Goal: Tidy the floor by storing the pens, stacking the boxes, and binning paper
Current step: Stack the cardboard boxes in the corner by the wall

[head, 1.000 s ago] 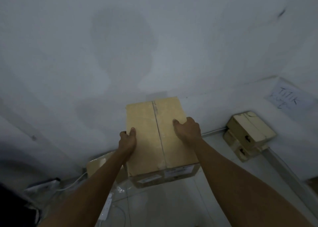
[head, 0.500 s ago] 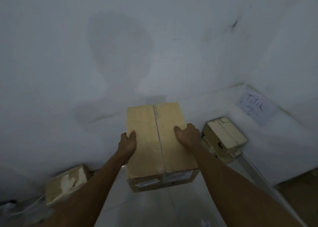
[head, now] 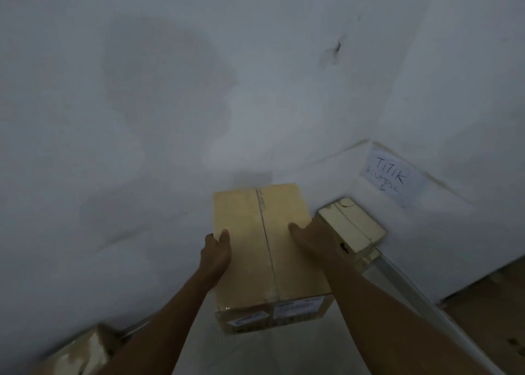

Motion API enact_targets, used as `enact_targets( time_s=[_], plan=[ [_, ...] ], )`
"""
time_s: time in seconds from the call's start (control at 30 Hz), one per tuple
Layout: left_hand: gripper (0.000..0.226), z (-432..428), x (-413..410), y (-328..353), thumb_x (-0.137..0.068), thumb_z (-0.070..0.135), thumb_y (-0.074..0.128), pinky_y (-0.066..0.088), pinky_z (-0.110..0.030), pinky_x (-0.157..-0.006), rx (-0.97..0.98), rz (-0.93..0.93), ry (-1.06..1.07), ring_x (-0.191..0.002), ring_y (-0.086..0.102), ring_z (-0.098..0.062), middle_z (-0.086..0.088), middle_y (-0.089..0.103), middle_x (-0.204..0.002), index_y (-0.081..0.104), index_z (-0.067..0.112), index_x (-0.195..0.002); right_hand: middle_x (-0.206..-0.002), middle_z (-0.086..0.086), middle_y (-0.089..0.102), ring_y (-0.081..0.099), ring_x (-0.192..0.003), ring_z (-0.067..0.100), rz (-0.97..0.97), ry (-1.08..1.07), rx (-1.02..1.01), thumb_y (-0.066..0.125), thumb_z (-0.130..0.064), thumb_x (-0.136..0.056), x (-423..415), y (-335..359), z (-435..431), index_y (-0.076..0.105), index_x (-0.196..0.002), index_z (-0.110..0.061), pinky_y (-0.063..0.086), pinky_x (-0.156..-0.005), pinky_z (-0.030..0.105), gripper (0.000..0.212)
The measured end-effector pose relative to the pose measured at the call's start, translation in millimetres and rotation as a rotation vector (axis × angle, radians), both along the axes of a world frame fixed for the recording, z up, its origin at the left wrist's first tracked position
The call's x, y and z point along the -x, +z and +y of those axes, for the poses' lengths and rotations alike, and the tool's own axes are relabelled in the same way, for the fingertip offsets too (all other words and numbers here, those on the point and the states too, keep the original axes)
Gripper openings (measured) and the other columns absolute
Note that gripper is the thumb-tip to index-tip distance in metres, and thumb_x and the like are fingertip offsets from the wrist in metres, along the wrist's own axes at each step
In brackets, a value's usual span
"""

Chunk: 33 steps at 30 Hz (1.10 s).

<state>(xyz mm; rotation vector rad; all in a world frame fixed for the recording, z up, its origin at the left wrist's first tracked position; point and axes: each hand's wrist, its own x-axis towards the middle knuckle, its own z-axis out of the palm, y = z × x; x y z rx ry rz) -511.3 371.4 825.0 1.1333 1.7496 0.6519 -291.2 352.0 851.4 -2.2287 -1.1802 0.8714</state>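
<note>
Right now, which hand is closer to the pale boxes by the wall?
Right. The right hand grips the right side of the carried box, beside the pale boxes; the left hand grips its left side.

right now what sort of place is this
Likely a bare storeroom corner: plain white walls, cardboard boxes stacked by the wall near the carried box, and a handwritten paper sign.

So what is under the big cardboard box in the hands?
Only pale floor shows below the cardboard box, which the left hand and right hand hold. Its underside and the floor straight beneath are covered.
</note>
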Motion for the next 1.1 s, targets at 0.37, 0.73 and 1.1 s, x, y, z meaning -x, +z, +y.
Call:
enact_targets(
  time_s=[0.37,0.73,1.1],
  plan=[
    [0.063,66.9,-45.0,-6.5,-0.097,0.048,0.034,0.041,-0.052,-0.102,-0.048,0.018,-0.160,-0.124,0.046,-0.040,-0.021,0.042,-0.141,0.027,0.005,-0.143,-0.143,0.017,0.039,0.044,-0.128,0.033,0.026,-0.152,0.043,0.058,-0.054,-0.086,-36.3,-0.5,36.5,0.021,-0.144,0.002,0.041,-0.097,0.039,0.088],
    [0.064,105.0,-128.2,-21.5,-0.098,0.048,0.033,0.039,-0.049,-0.104,0.003,0.019,-0.232,-0.128,0.043,-0.038,-0.019,0.038,-0.145,0.025,0.005,-0.145,-0.141,0.017,0.040,0.044,-0.128,0.033,0.052,-0.191,0.125,0.057,-0.054,-0.087,-118.5,-12.8,65.6,0.026,-0.139,0.002,0.042,-0.096,0.038,0.083],
    [0.059,161.2,-262.5,-25.3,-0.097,0.048,0.036,0.042,-0.048,-0.102,0.037,0.026,-0.152,-0.121,0.049,-0.038,-0.021,0.046,-0.138,0.034,0.005,-0.138,-0.144,0.018,0.038,0.043,-0.130,0.035,0.094,-0.189,0.138,0.059,-0.056,-0.084,-248.5,-18.7,124.6,0.019,-0.143,0.003,0.040,-0.101,0.043,0.092]
  ],
)
